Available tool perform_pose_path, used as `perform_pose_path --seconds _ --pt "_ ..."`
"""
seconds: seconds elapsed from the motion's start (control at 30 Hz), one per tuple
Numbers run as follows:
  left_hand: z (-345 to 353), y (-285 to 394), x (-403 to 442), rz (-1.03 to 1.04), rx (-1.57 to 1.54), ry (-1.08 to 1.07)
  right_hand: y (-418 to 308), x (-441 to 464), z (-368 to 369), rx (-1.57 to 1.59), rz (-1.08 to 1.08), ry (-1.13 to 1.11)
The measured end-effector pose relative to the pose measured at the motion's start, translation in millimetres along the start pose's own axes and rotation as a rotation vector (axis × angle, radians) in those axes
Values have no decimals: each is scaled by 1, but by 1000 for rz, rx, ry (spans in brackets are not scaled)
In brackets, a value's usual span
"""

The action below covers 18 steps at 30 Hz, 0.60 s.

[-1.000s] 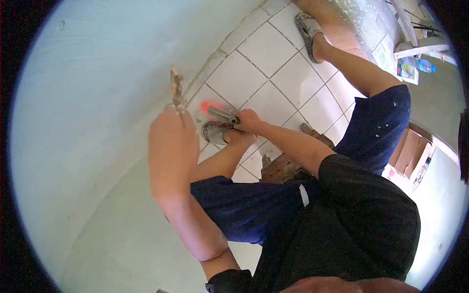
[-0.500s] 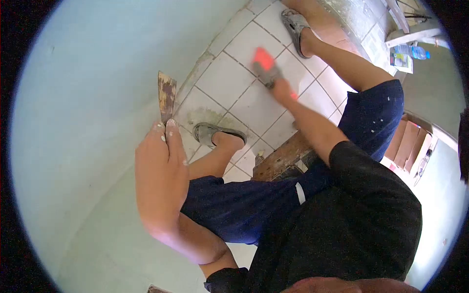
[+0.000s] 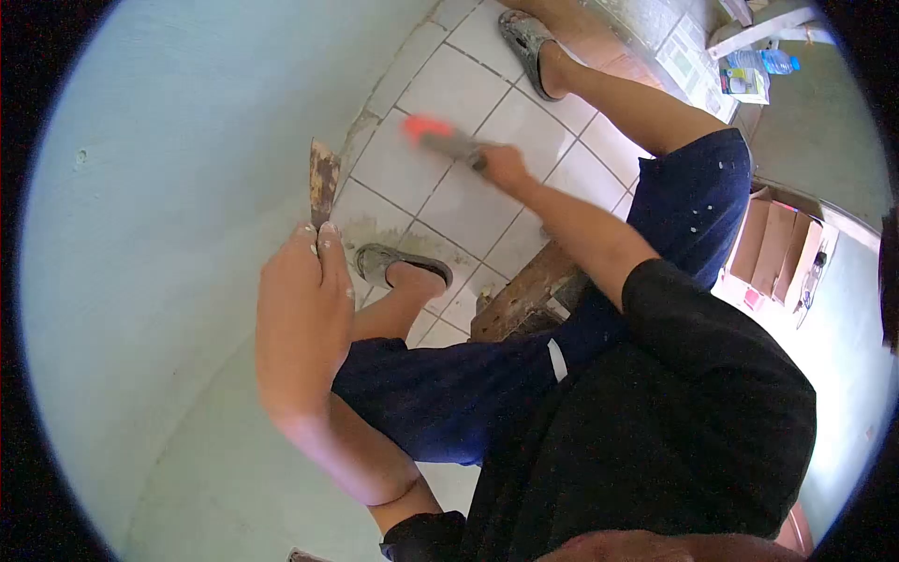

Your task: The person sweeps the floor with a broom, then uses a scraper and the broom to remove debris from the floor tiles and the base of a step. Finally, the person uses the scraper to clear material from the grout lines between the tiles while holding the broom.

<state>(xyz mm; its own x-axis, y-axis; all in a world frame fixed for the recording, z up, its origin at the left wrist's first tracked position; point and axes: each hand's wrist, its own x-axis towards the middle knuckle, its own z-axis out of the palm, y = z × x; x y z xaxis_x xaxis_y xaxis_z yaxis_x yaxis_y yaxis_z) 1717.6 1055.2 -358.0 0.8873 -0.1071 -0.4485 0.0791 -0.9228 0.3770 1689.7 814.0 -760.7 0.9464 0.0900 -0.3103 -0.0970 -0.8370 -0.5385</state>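
Observation:
My left hand (image 3: 304,304) pinches a scraper (image 3: 324,173) by its lower end. Brown and whitish stains cover the blade, which points up beside the pale green wall (image 3: 206,169); whether it touches the wall I cannot tell. White specks dot the fingertips of that hand. Over the tiled floor (image 3: 478,201), my right hand (image 3: 504,169) is wrapped round a tool with a bright red end and a grey shaft (image 3: 449,143). Motion blurs this tool, so its exact kind is unclear. Its red end points left toward the wall.
Between my legs is a worn wooden stool or block (image 3: 529,295). My feet are in grey clogs (image 3: 375,262) on white tiles. At the upper right are a plastic bottle (image 3: 779,62) and a wooden frame (image 3: 763,28). An open cardboard box (image 3: 773,244) stands at the right.
My right hand has swung left toward the wall with the red-ended tool, which now lies more level in view. My left hand still holds the scraper in nearly the same place. The view has shifted slightly.

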Motion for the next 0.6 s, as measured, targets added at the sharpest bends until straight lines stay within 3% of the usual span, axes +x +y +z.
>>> perform_pose_path --seconds 0.03,0.1,0.17,0.23,0.3,0.37,0.43,0.57,0.6 --pt "1 0 0 34 25 9 38 5 12 -44 3 254" --pt "6 -4 2 38 37 10 75 3 -14 -109 285 244" --pt "8 -5 4 43 57 3 101 -21 -10 -134 211 323" --pt "10 -1 10 35 77 -37 119 -39 19 -237 170 193" --pt "11 11 15 7 55 -61 96 -55 50 -65 109 -18" --pt "12 17 19 -24 26 -65 68 -55 68 -137 -116 -174" --pt "14 16 19 96 86 -30 31 -48 62 -48 -100 -346" --pt "24 12 26 131 176 -3 -9 -35 30 69 -260 -394" --pt "26 12 29 98 162 -43 -15 -23 24 52 -226 -583"
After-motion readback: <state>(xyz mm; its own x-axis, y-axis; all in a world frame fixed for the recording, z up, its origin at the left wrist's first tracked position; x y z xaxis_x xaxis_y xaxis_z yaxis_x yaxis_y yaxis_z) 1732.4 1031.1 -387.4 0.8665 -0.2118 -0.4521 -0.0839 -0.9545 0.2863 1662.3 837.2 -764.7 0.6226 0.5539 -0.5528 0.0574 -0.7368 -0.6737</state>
